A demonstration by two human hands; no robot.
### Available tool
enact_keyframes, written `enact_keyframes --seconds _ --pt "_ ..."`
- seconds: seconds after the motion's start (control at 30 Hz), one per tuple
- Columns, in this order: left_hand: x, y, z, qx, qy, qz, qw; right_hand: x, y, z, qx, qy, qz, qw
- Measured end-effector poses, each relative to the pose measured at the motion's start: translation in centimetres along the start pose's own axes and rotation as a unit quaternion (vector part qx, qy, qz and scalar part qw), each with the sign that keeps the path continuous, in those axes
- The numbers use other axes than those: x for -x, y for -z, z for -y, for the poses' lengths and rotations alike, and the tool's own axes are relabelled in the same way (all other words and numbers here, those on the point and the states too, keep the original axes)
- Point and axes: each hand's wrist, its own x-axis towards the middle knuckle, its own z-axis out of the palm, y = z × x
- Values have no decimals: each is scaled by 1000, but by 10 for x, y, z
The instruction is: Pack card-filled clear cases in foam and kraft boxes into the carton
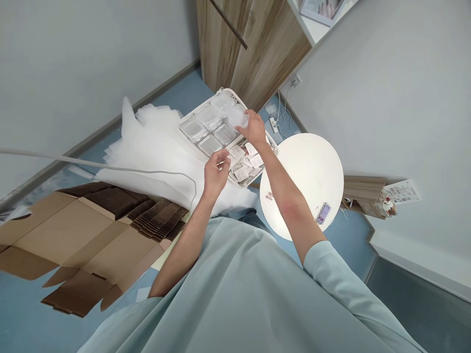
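My right hand [254,130] has its thumb and fingers spread around a clear plastic box [235,116] at the right end of a white basket [192,143]. Several more clear plastic boxes [209,115] sit side by side in that basket. Close to its near edge is my left hand [216,172], fingers loosely bent and apart, with nothing visible in them. Just right of it, a second white basket [243,185] holds many small printed cards or packets [242,173]; their print is too small to read.
White foam sheets [147,142] are piled left of the baskets, with flattened cardboard boxes [73,230] nearer me. A round white table [309,162] stands to the right, a blurred purple item [324,214] on it. A pale cable [110,167] crosses the left side. Behind stands a wooden cabinet [250,59].
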Motion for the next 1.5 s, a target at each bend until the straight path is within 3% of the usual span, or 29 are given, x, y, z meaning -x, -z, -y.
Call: enact_keyframes --seconds 0.2,0.3,0.5,0.7,0.83,1.13,1.5 --pt "5 -19 1 29 16 29 999 97 28 1 -68 -18 -22 997" --pt "11 -33 2 60 23 97 993 162 37 -6 -176 -50 -39 982" --pt "40 -63 -3 77 25 280 957 285 51 -30 -398 -131 -54 906" --pt "78 -109 -8 27 68 411 908 370 67 -63 -502 -180 -75 842" --pt "103 -144 -4 2 73 449 891 407 79 -87 -527 -193 -94 822" --pt "147 -212 17 -45 32 463 885 464 89 -147 -556 -206 -123 796" --pt "172 -255 24 -87 31 474 876 495 90 -186 -588 -186 -152 773"
